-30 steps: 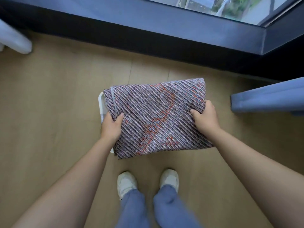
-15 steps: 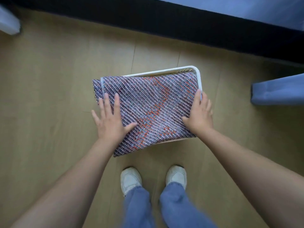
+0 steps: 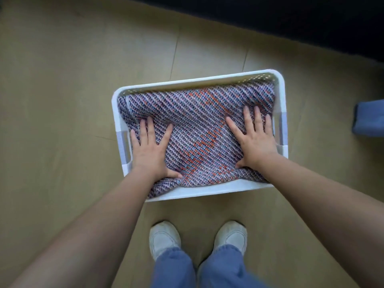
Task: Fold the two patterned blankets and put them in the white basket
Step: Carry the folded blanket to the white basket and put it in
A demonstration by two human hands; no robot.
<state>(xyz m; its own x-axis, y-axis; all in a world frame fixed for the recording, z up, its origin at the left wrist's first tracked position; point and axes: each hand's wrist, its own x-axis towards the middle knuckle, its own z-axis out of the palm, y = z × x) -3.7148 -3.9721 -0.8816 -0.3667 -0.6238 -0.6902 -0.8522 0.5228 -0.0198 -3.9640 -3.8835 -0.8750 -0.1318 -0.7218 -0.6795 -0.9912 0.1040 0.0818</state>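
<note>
A folded patterned blanket (image 3: 197,125), woven in purple, white and orange, lies inside the white basket (image 3: 199,81) on the wooden floor. It fills the basket nearly wall to wall, and a bit of its near left corner rides over the front rim. My left hand (image 3: 150,151) presses flat on the blanket's left side with fingers spread. My right hand (image 3: 254,139) presses flat on its right side, fingers straight. Whatever lies under this blanket is hidden.
My two white shoes (image 3: 165,238) stand just in front of the basket. A blue fabric edge (image 3: 367,119) shows at the far right. A dark wall base (image 3: 291,21) runs along the top. Wooden floor surrounds the basket.
The blanket has gone from held above the basket to lying down inside it. Both hands let go of its edges and now press flat on top.
</note>
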